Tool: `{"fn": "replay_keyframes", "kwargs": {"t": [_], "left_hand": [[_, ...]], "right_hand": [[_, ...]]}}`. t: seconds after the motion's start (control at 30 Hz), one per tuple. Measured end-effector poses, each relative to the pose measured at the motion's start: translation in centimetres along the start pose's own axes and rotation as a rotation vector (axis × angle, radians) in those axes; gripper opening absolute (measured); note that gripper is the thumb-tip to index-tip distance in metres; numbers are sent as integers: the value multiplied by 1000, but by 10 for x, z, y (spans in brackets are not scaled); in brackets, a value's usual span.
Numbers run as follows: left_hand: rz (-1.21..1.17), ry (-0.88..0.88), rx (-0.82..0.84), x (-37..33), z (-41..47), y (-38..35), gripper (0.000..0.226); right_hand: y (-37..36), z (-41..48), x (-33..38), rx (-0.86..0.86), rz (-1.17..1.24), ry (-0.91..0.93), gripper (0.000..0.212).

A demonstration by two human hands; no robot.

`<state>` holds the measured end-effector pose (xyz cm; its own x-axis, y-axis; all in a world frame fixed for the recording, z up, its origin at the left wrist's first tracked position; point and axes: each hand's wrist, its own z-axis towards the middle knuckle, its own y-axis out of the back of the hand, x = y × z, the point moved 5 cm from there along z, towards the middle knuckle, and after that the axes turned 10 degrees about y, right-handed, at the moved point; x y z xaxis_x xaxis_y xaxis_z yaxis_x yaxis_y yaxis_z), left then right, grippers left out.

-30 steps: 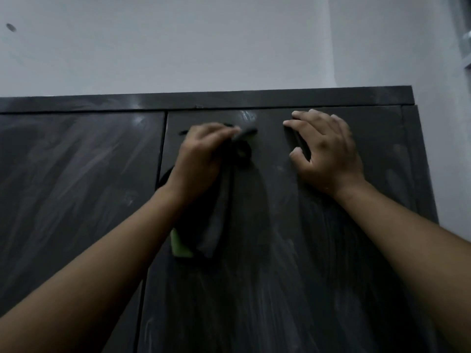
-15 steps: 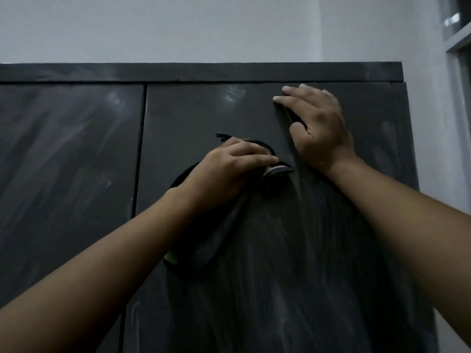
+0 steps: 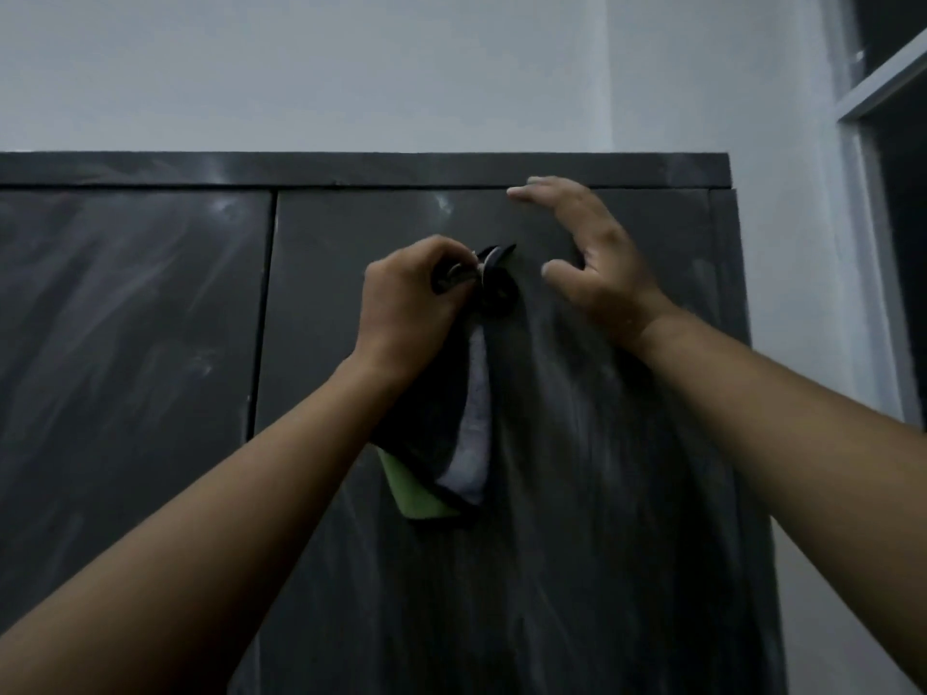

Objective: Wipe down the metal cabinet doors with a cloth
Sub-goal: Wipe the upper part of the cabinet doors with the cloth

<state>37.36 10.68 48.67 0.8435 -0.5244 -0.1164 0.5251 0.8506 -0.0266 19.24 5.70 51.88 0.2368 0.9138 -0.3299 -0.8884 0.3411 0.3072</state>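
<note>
A dark grey metal cabinet fills the view, with a left door [image 3: 130,343] and a right door [image 3: 602,469], both streaked with pale smears. My left hand [image 3: 406,303] grips a bunched cloth [image 3: 451,443] high on the right door; the cloth is dark with a grey face and a green corner hanging down. My right hand [image 3: 587,258] is spread just right of it, fingers straight, fingertips near the door's top edge. Whether the palm touches the door is unclear.
The cabinet's top rail [image 3: 351,169] runs under a pale wall [image 3: 351,67]. A narrow gap [image 3: 263,313] separates the two doors. A window frame [image 3: 873,143] stands at the far right, beyond the cabinet's right edge.
My left hand has curled round the cloth and bunched it, where before it pressed flat. The cloth's grey face now shows. My right hand has lifted, with fingers spread wider.
</note>
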Motion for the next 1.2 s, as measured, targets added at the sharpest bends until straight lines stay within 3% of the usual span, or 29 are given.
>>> {"fn": "replay_keyframes", "kwargs": {"t": [0.07,0.17,0.3,0.43,0.53,0.6,0.67,0.73,0.8,0.87,1.0,1.1,1.2], "left_hand": [[-96,138,7,-14,11,-10,16],[-255,349,53,-33,19,-31,14],[-489,499,239,-53,25,-60,18],[-646,579,480,-75,24,-85,48],[-661,596,534,-85,23,-79,43],[-542,479,372,-80,35,-61,27],[-308,307,213,-75,43,-45,21],[-60,141,187,-77,41,-44,25],[131,-22,276,-76,30,-54,30],[227,-124,324,-69,19,-64,35],[281,-228,244,-47,5,-78,33],[291,-267,225,-39,2,-85,31],[276,-268,225,-37,3,-87,32]], "right_hand": [[0,-9,16,131,-83,48,78],[-13,-33,20,409,-337,-17,107],[-2,-47,2,379,-450,-179,121],[19,-56,-13,255,-504,-205,101],[38,-71,-26,119,-491,-61,73],[46,-86,-31,119,-475,74,53],[52,-102,-32,172,-485,229,46],[58,-118,-33,233,-468,373,43],[71,-123,-36,247,-451,467,37],[92,-112,-43,143,-437,446,35],[129,-80,-72,-153,-467,118,60],[123,-71,-83,-88,-481,48,64],[117,-81,-79,-1,-469,157,53]]}}
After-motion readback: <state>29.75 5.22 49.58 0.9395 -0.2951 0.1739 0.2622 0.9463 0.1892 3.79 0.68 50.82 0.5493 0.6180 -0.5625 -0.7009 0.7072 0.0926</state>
